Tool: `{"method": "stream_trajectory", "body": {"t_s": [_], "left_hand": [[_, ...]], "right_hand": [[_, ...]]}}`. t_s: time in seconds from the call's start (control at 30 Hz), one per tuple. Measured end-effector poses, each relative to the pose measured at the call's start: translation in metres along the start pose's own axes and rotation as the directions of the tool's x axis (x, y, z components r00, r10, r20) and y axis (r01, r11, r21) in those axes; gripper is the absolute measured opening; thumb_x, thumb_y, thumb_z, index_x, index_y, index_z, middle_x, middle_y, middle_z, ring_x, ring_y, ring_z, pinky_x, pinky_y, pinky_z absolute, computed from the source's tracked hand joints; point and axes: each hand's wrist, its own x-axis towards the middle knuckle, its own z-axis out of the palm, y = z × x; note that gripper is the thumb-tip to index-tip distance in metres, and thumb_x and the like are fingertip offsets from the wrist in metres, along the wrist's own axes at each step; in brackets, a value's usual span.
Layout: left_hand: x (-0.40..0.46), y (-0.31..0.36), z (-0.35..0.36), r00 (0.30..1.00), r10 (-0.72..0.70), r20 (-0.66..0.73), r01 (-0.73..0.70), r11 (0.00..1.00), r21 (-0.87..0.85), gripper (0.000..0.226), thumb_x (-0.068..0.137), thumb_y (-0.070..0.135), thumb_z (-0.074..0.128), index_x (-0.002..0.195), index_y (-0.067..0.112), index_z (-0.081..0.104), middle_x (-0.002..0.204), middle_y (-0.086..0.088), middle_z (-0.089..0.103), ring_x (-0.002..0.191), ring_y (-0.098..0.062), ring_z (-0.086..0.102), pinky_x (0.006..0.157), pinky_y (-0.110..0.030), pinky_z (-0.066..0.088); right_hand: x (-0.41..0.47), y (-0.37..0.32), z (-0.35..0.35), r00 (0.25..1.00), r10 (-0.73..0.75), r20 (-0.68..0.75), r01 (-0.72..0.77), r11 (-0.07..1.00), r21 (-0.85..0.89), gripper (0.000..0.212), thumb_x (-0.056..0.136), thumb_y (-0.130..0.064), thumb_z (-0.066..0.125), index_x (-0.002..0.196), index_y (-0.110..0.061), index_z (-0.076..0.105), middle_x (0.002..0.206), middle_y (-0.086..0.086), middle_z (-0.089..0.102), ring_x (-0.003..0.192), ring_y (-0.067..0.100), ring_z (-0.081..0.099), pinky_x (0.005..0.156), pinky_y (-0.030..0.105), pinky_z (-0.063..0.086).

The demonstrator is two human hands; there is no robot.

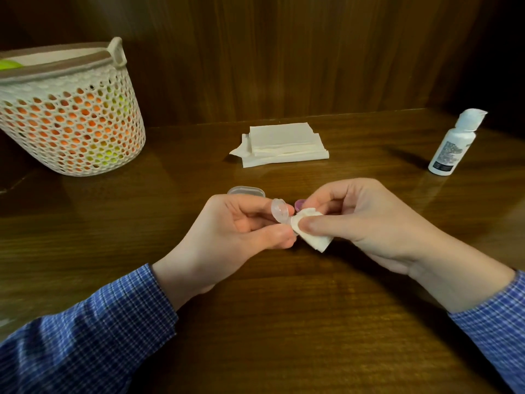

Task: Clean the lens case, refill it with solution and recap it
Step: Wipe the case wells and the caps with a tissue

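My left hand [241, 231] pinches a small clear lens case [279, 210] between thumb and fingers, above the middle of the wooden table [284, 322]. My right hand [360, 220] grips a folded white tissue [311, 231] and presses it against the case's right half. A purple cap [299, 205] shows just behind the tissue, partly hidden by my right fingers. A clear plastic lid [246, 191] lies on the table behind my left hand. The white solution bottle [451, 146] stands at the far right, its flip top open.
A stack of folded white tissues [281, 145] lies at the back centre. A white mesh basket [71, 115] holding orange and green things stands at the back left. A wooden wall rises behind the table.
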Motion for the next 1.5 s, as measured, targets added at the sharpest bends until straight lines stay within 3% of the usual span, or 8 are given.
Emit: {"method": "stream_trajectory", "body": {"t_s": [0.33,0.63,0.8,0.97,1.13,1.23,1.37,1.5], "left_hand": [[0.0,-0.006,-0.001,0.99,-0.135,0.033,0.132,0.989,0.071,0.031,0.082,0.018,0.076,0.111,0.007,0.078,0.11,-0.012,0.078,0.101,-0.03,0.076,0.09,-0.046,0.062],[0.003,0.003,-0.009,0.928,-0.32,0.189,0.346,0.931,-0.12,0.023,0.085,0.008,0.071,0.106,-0.002,0.076,0.104,-0.012,0.076,0.097,-0.021,0.073,0.085,-0.03,0.063],[-0.005,0.004,0.006,0.999,0.033,-0.028,-0.026,0.973,0.228,0.025,0.078,0.018,0.077,0.102,0.017,0.081,0.104,-0.001,0.08,0.095,-0.018,0.078,0.077,-0.027,0.064],[-0.01,0.003,0.013,0.906,0.424,-0.009,-0.357,0.773,0.524,0.022,0.084,0.016,0.077,0.106,0.018,0.077,0.106,0.002,0.077,0.094,-0.011,0.077,0.07,-0.024,0.064],[-0.007,0.004,0.005,0.996,0.078,-0.045,-0.059,0.945,0.322,0.022,0.078,0.021,0.078,0.099,0.016,0.082,0.102,-0.001,0.081,0.094,-0.017,0.078,0.077,-0.03,0.065],[0.0,0.003,-0.007,0.977,-0.207,0.056,0.208,0.978,0.001,0.031,0.078,0.018,0.078,0.105,0.003,0.078,0.107,-0.017,0.078,0.096,-0.027,0.076,0.081,-0.036,0.065],[0.005,0.008,-0.019,0.905,-0.296,0.304,0.363,0.911,-0.193,0.028,0.091,0.007,0.075,0.111,-0.012,0.069,0.103,-0.014,0.074,0.09,-0.018,0.074,0.074,-0.022,0.062],[0.007,0.01,-0.019,0.899,-0.144,0.414,0.303,0.886,-0.352,0.017,0.093,0.007,0.069,0.107,-0.004,0.069,0.097,-0.009,0.066,0.085,-0.015,0.066,0.077,-0.022,0.06]], "right_hand": [[-0.001,0.001,0.007,0.998,-0.06,-0.002,0.058,0.973,-0.223,0.009,0.071,-0.032,0.084,0.078,-0.027,0.081,0.09,-0.005,0.079,0.104,0.013,0.072,0.09,0.04,0.062],[-0.014,-0.002,0.019,0.94,-0.339,-0.04,0.281,0.834,-0.475,0.006,0.074,-0.041,0.076,0.076,-0.039,0.071,0.092,-0.024,0.071,0.097,0.003,0.068,0.085,0.019,0.056],[0.0,0.002,0.015,0.979,0.203,-0.021,-0.2,0.976,0.083,0.011,0.073,-0.011,0.088,0.078,-0.019,0.08,0.102,-0.005,0.075,0.091,0.012,0.074,0.064,0.022,0.061],[0.005,-0.008,0.015,0.848,0.436,0.302,-0.529,0.655,0.539,0.079,0.054,-0.002,0.083,0.129,-0.005,0.057,0.07,0.008,0.071,0.052,0.011,0.066,0.041,0.019,0.05],[0.001,-0.001,0.013,0.993,0.108,-0.043,-0.112,0.989,-0.1,0.015,0.066,-0.022,0.09,0.073,-0.018,0.078,0.095,-0.007,0.076,0.094,0.013,0.072,0.073,0.026,0.064],[-0.006,0.001,0.014,0.943,-0.331,-0.04,0.277,0.845,-0.457,0.014,0.075,-0.037,0.083,0.074,-0.028,0.073,0.081,-0.015,0.073,0.09,0.006,0.069,0.077,0.019,0.058],[-0.009,0.003,0.015,0.791,-0.606,0.084,0.562,0.666,-0.49,0.008,0.085,-0.022,0.082,0.086,-0.018,0.075,0.082,-0.012,0.07,0.083,0.011,0.067,0.069,0.022,0.057],[-0.008,-0.003,0.006,0.85,-0.522,-0.07,0.497,0.839,-0.223,0.012,0.082,-0.021,0.083,0.087,-0.016,0.073,0.079,0.0,0.071,0.07,0.007,0.065,0.059,0.016,0.051]]}}
